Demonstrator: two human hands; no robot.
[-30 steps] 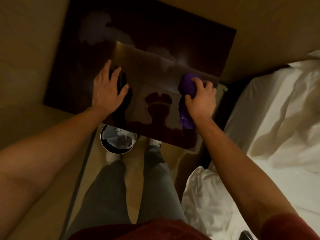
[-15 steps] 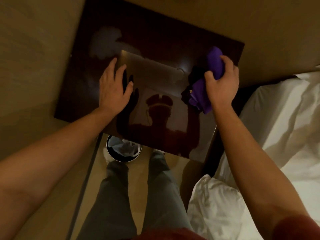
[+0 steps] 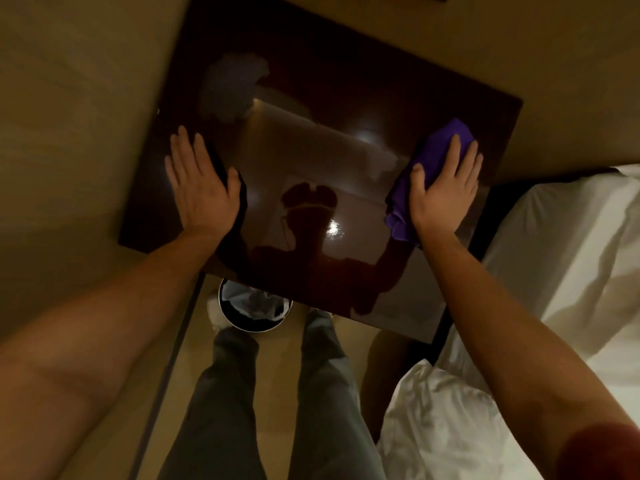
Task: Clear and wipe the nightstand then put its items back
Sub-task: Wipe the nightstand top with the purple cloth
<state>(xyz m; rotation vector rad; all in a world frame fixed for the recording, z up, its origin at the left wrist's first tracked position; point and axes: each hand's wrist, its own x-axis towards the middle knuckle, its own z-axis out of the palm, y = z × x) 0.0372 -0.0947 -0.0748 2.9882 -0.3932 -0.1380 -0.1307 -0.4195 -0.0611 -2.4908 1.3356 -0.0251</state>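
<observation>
The nightstand (image 3: 346,81) has a dark, glossy top that mirrors my head and arms; nothing stands on it. My left hand (image 3: 199,187) lies flat on its left part, fingers spread, holding nothing. My right hand (image 3: 445,187) presses a purple cloth (image 3: 412,188) flat against the top near its right edge. The cloth sticks out beyond my fingertips and to the left of my palm. A pale hazy smear shows at the back left of the top.
A round waste bin (image 3: 254,308) with crumpled paper stands on the floor under the nightstand's front edge, by my legs (image 3: 270,403). A bed with white sheets (image 3: 568,258) borders the right side. A beige wall (image 3: 69,98) runs along the left.
My right hand has brought the cloth from the front right of the top to its right edge and now lies flat on it. My left hand stays planted.
</observation>
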